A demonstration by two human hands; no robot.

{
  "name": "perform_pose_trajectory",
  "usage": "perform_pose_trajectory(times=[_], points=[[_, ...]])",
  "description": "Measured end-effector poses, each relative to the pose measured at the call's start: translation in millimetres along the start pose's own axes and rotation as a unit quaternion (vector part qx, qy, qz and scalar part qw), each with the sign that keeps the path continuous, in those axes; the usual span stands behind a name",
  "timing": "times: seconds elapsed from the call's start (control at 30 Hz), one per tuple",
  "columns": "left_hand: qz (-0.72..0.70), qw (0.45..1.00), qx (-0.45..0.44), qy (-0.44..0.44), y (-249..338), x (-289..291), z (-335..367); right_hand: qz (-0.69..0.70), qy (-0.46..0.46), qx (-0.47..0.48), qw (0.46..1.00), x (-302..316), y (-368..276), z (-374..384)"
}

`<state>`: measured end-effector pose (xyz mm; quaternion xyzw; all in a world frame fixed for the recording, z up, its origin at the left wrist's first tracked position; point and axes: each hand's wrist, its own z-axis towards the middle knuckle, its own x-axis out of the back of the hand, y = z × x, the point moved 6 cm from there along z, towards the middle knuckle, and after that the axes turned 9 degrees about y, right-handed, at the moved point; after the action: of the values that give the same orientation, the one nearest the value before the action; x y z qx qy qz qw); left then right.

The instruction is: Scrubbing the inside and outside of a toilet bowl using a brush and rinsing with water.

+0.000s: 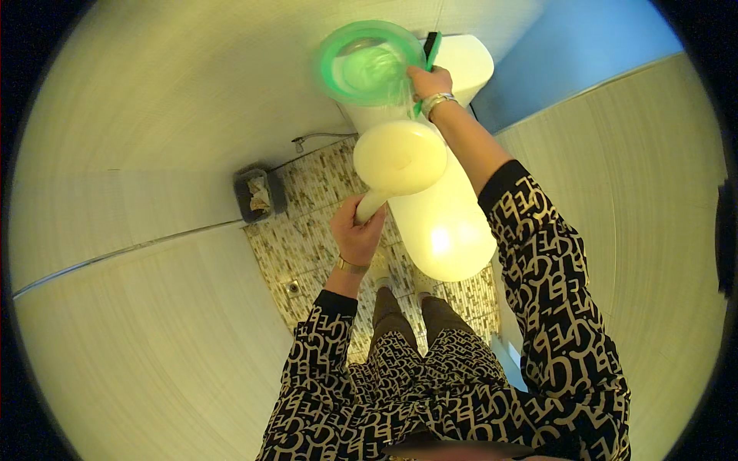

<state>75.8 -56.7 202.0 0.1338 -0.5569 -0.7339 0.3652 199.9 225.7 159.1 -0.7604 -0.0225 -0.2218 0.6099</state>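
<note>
My left hand [356,240] is closed round the handle of a white water dipper [400,157]. The dipper's rounded underside faces up, and its far edge is tilted toward a green basin [333,75]. Thin streaks, apparently water, run between the dipper and the basin's right side. Inside the basin the water looks stirred and blurred. My right hand [432,81] grips a green brush [434,51] with dark bristles, held upright at the basin's right rim. Part of the brush handle is hidden by my fingers.
Under my hands is a white toilet with its lid [450,230] down; its tank [465,65] stands behind, beside the basin. A dark bin [254,196] with litter sits at the left wall. A hose [323,137] hangs there too. A blue panel [561,61] lies right.
</note>
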Motion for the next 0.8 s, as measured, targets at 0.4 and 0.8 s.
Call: perform_pose_trajectory(times=[0.4,0.8], points=[[-0.098,0.986,0.126,0.045,-36.5,21.2,71.6,0.068,-0.036,-0.100,0.992,31.5,8.2,1.2],[-0.068,0.978,0.195,0.019,-74.3,-9.4,58.9,-0.055,0.110,0.061,0.991,84.5,77.0,45.4]])
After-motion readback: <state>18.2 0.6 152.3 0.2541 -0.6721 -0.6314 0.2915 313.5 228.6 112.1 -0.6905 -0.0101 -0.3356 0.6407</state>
